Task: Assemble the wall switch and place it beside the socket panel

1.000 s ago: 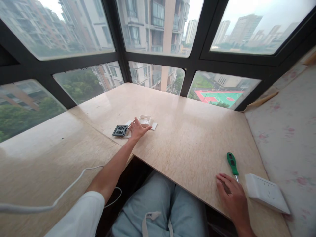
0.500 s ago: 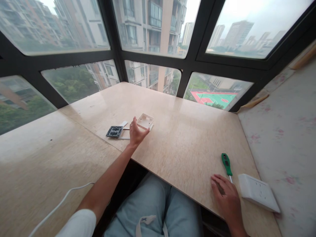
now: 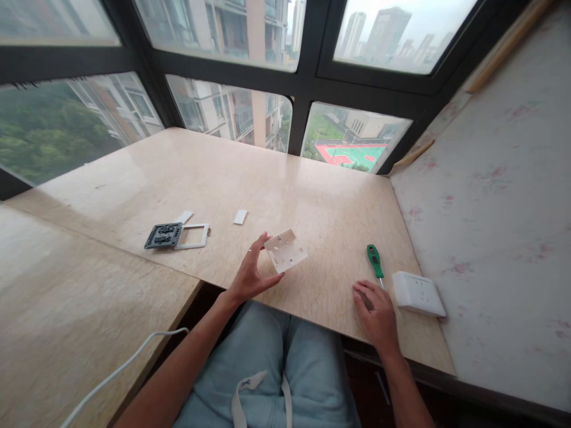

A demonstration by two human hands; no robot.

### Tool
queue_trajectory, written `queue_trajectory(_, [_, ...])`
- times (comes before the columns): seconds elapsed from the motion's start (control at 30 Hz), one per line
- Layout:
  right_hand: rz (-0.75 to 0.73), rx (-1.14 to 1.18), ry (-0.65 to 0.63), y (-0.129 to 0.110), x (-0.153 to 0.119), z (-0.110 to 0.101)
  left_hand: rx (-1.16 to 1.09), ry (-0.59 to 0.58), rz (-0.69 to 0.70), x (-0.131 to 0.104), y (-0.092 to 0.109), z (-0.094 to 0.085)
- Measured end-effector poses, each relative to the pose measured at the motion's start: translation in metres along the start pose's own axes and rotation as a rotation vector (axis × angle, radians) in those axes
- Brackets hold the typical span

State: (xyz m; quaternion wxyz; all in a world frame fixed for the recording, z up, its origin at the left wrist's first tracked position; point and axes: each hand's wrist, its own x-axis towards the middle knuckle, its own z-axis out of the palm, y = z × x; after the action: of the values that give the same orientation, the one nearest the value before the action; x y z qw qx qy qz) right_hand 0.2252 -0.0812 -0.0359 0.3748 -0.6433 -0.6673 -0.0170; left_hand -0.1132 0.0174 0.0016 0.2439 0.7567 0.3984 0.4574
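Reaching over the table (image 3: 330, 238), the left hand (image 3: 252, 274) holds a white box (image 3: 286, 254), tilted, between thumb and fingers. The table's near edge lies on the body side of these fingers; open surface extends ahead and rightward. The right hand (image 3: 378, 316) rests curled, fingers near a green screwdriver (image 3: 374, 260); whether they grasp anything cannot be told.

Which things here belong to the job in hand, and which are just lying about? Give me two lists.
Likely the job:
white box, held in the left hand
dark panel
white frame, beside the panel
two small white plates
green screwdriver, by the right hand

Probably just there:
white cable
white socket unit, by the wall
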Motion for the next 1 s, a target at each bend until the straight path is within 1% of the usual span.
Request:
queue_trajectory(0.1, [0.026,0.010,0.000,-0.003,0.001,-0.001,-0.038,-0.080,-0.023,-0.004,0.007,0.012])
queue_trajectory(0.2, [0.042,0.020,-0.010,-0.004,0.002,-0.002,-0.006,-0.073,-0.071,-0.010,0.013,0.026])
queue_trajectory(0.3, [0.057,0.026,-0.015,-0.005,0.002,-0.002,0.005,0.012,-0.186,-0.018,0.024,0.043])
queue_trajectory(0.4, [0.072,0.030,-0.009,-0.006,0.002,-0.002,0.023,0.156,-0.373,-0.027,0.037,0.059])
queue_trajectory(0.47, [0.079,0.033,-0.007,-0.007,0.002,-0.002,0.060,0.211,-0.422,-0.031,0.045,0.069])
queue_trajectory(0.6, [0.090,0.036,-0.010,-0.008,0.002,-0.003,0.149,0.256,-0.411,-0.035,0.054,0.082])
queue_trajectory(0.7, [0.102,0.043,-0.009,-0.009,0.003,-0.004,0.189,0.260,-0.396,-0.036,0.056,0.087])
queue_trajectory(1.0, [0.122,0.059,-0.004,-0.013,0.005,-0.006,0.315,0.190,-0.296,-0.044,0.051,0.085])
